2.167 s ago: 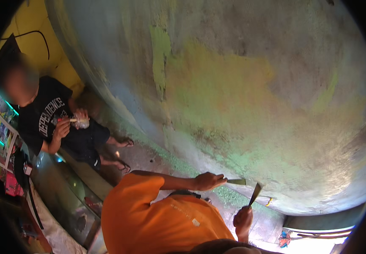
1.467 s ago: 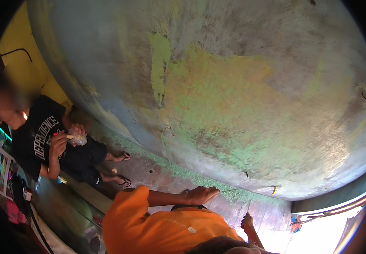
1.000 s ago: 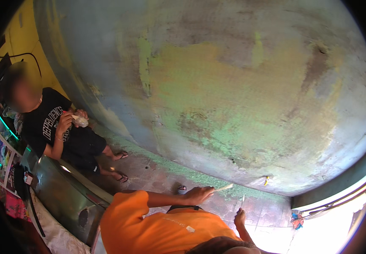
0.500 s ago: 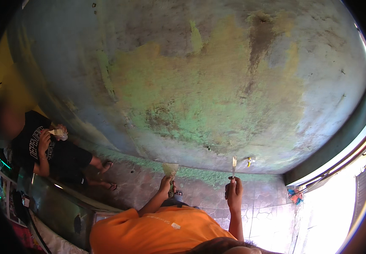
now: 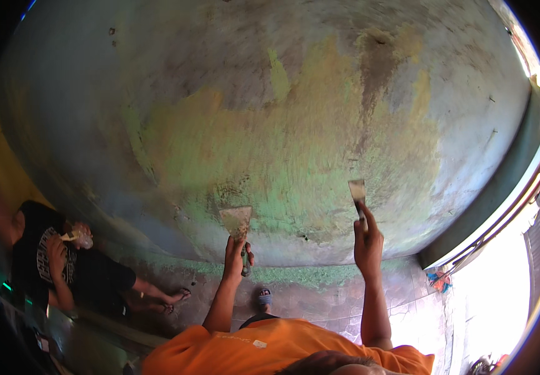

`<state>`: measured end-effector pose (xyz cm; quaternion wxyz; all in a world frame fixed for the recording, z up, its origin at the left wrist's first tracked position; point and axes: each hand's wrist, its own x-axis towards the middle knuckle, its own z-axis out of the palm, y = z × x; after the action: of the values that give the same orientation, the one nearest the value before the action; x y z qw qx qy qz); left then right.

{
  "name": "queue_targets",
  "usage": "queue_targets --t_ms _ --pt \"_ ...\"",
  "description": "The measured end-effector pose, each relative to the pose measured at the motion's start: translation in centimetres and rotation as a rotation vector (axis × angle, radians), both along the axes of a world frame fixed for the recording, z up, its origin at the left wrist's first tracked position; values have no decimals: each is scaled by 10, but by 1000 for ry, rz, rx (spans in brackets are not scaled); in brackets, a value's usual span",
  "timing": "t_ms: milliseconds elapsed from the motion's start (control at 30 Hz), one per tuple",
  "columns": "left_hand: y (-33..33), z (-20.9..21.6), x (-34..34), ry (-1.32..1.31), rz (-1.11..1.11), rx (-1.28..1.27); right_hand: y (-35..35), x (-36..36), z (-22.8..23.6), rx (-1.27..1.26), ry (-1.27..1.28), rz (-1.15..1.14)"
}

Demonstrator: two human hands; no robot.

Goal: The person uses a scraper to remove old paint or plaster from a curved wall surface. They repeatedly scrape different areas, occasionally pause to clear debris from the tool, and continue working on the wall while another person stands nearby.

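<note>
My left hand (image 5: 235,256) is closed round the dark green handle of a wide putty knife (image 5: 235,220). Its flared blade points up toward the wall and has whitish and brown smears. Farther right, my right hand (image 5: 368,249) grips a narrower scraper (image 5: 357,190), held upright with a finger stretched along it. Both blades are in front of a large wall (image 5: 270,144) with patchy green, yellow and grey-blue paint. Whether either blade touches the wall I cannot tell.
At the left, a person in a black shirt (image 5: 39,240) sits holding a small pale thing. Green flakes (image 5: 295,275) lie along the wall's foot on the tiled floor. A dark ledge (image 5: 482,206) runs up the right side, beside a bright opening (image 5: 495,306).
Both hands have risen toward the wall with their tools, the right one farther. The yellow-handled tap low on the wall is now hidden behind my right hand.
</note>
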<state>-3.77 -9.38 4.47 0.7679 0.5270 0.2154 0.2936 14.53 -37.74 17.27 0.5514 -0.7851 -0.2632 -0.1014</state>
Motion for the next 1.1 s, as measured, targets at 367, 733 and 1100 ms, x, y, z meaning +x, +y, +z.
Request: queue_targets --t_ms 367,733,1100 --pt "96 29 50 -64 -65 77 163 62 111 -23 -316 -102" --pt "140 47 90 -71 -26 73 222 81 104 5 -450 -155" --pt "137 52 95 -175 -37 34 227 69 112 -61 -405 -191"
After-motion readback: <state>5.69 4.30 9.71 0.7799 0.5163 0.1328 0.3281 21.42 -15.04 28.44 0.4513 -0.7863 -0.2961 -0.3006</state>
